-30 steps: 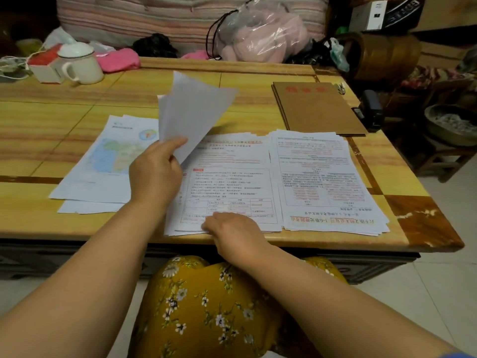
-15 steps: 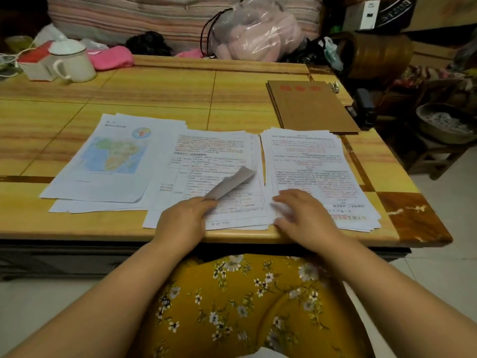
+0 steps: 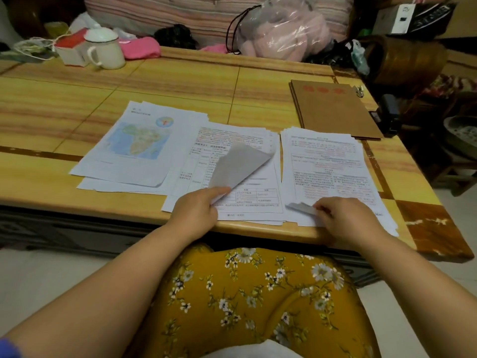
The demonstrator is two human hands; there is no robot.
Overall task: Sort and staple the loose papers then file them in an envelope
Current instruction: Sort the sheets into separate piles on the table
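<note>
Head view: you are working three paper stacks along the near edge of the tabletop. Your left hand is pinching the near corner of the top sheet of the middle stack, fingers curled on it, peeling it up so its blank underside is showing. Your right hand is pinching a lifted corner on the right stack, thumb and fingertips closed on that edge. The map stack is lying beyond and to the left of your left fingers, untouched. The brown envelope is sitting far beyond your right fingers, with a dark object, probably the stapler, just past it at the tabletop's edge.

Risks: both near stacks are overhanging the front edge slightly; tugging a corner could be dragging lower sheets off toward your lap. Pinching may be catching two sheets, not one.

Hard to read: printed text is blurring, so page order cannot be checked. The dark object is partly cut off.
</note>
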